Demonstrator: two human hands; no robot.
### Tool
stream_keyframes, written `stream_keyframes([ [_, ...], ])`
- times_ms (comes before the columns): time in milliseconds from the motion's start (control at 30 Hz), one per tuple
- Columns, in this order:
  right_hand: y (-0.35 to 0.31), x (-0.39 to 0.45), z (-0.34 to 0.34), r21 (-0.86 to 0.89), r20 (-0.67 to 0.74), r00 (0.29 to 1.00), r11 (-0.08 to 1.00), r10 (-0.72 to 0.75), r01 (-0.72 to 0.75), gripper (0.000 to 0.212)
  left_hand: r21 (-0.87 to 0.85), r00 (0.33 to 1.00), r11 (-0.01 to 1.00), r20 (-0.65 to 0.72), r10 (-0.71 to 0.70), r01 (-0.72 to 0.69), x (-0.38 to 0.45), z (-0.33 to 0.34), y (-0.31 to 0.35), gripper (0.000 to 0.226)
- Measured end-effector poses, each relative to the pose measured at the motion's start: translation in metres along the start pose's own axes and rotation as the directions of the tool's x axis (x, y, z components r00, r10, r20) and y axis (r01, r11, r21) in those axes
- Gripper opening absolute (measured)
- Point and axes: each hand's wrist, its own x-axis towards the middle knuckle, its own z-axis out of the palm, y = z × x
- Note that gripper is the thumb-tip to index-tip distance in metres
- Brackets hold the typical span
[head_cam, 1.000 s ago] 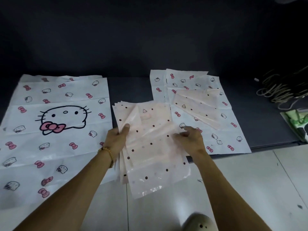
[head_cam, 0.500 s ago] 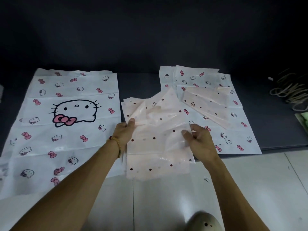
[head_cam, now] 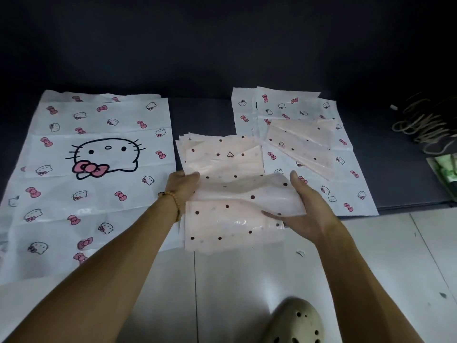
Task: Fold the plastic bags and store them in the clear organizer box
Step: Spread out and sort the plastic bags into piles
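Fingers of the left hand (head_cam: 184,185) and right hand (head_cam: 309,206) grip opposite edges of a pink dotted bag (head_cam: 237,194), seemingly mid-fold, above the pink bag stack (head_cam: 222,154); cat-print bags (head_cam: 86,157) lie beside.

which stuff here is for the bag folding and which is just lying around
For the job: dotted bag, held by left hand and right hand; dotted stack; cat-print bags; folded bags.
Lying about: cords, green packet, shoe.
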Motion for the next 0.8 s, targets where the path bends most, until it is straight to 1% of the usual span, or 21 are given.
stream_keyframes([
  [33, 0.004, -0.005, 0.0, 0.008, 0.013, 1.0, 1.0, -0.02, 0.02, 0.053, 0.002, 1.0, 1.0, -0.016, 0.006, -0.006, 0.0, 0.001, 0.0, 0.018],
  [67, 0.009, -0.009, 0.0, -0.056, 0.005, 0.999, 0.998, -0.034, 0.034, 0.045, 0.001, 0.999, 1.0, -0.03, 0.011, -0.011, -0.001, 0.003, 0.0, 0.016],
  [100, 0.012, -0.011, 0.001, -0.128, -0.014, 0.999, 0.991, -0.043, 0.041, 0.033, 0.002, 0.999, 1.0, -0.042, 0.014, -0.014, -0.002, 0.004, 0.001, 0.014],
  [133, 0.014, -0.01, 0.003, -0.155, -0.048, 0.998, 0.987, -0.049, 0.041, 0.023, 0.004, 0.999, 1.0, -0.05, 0.015, -0.015, -0.002, 0.005, 0.001, 0.014],
  [167, 0.015, -0.009, 0.004, -0.133, -0.106, 0.993, 0.991, -0.043, 0.029, 0.017, 0.004, 0.999, 1.0, -0.051, 0.018, -0.018, -0.003, 0.007, 0.001, 0.015],
  [233, 0.017, -0.006, 0.004, 0.015, -0.186, 0.982, 1.0, 0.01, -0.007, 0.005, -0.005, 0.999, 1.0, -0.044, 0.017, -0.017, -0.005, 0.007, 0.001, 0.017],
  [267, 0.02, -0.006, 0.005, 0.062, -0.194, 0.98, 0.997, 0.049, -0.038, 0.004, -0.012, 0.999, 1.0, -0.046, 0.008, -0.008, -0.005, 0.006, 0.001, 0.017],
  [300, 0.025, -0.006, 0.003, 0.063, -0.189, 0.977, 0.994, 0.096, -0.086, 0.006, -0.021, 0.999, 1.0, -0.047, -0.003, 0.002, -0.005, 0.004, 0.001, 0.017],
  [333, 0.031, -0.007, 0.0, 0.025, -0.191, 0.973, 0.991, 0.133, -0.131, 0.01, -0.022, 0.999, 1.0, -0.042, -0.001, 0.0, -0.005, 0.003, 0.001, 0.016],
  [367, 0.037, -0.009, -0.004, -0.049, -0.202, 0.968, 0.985, 0.15, -0.163, 0.014, -0.004, 0.999, 1.0, -0.03, 0.019, -0.019, -0.005, 0.003, 0.001, 0.016],
  [433, 0.045, -0.01, -0.01, -0.292, -0.257, 0.958, 0.934, 0.131, -0.206, 0.013, 0.044, 0.997, 0.996, -0.014, 0.073, -0.073, -0.004, 0.003, 0.001, 0.012],
  [467, 0.044, -0.008, -0.013, -0.473, -0.296, 0.953, 0.857, 0.064, -0.204, 0.011, 0.062, 0.996, 0.994, -0.021, 0.089, -0.087, -0.005, 0.004, 0.0, 0.01],
  [500, 0.041, -0.004, -0.015, -0.654, -0.335, 0.941, 0.731, -0.047, -0.196, 0.018, 0.084, 0.994, 0.992, -0.034, 0.1, -0.097, -0.004, 0.005, -0.001, 0.009],
  [533, 0.037, 0.001, -0.017, -0.779, -0.37, 0.911, 0.595, -0.182, -0.197, 0.026, 0.107, 0.992, 0.988, -0.046, 0.114, -0.108, -0.004, 0.006, -0.003, 0.008],
  [567, 0.03, 0.007, -0.018, -0.841, -0.404, 0.855, 0.5, -0.325, -0.207, 0.031, 0.124, 0.991, 0.985, -0.048, 0.128, -0.121, -0.003, 0.007, -0.005, 0.008],
  [633, 0.012, 0.022, -0.02, -0.883, -0.414, 0.732, 0.432, -0.541, -0.181, 0.037, 0.141, 0.989, 0.981, -0.041, 0.142, -0.135, -0.001, 0.009, -0.005, 0.009],
  [667, 0.002, 0.032, -0.022, -0.902, -0.387, 0.694, 0.406, -0.608, -0.147, 0.04, 0.145, 0.989, 0.981, -0.039, 0.139, -0.132, 0.0, 0.01, -0.005, 0.011],
  [733, -0.015, 0.056, -0.026, -0.937, -0.313, 0.644, 0.339, -0.698, -0.089, 0.045, 0.138, 0.991, 0.983, -0.03, 0.129, -0.124, 0.004, 0.011, -0.007, 0.011],
  [800, -0.027, 0.076, -0.031, -0.967, -0.243, 0.615, 0.234, -0.75, -0.097, 0.053, 0.124, 0.993, 0.986, -0.017, 0.118, -0.115, 0.01, 0.011, -0.009, 0.01],
])
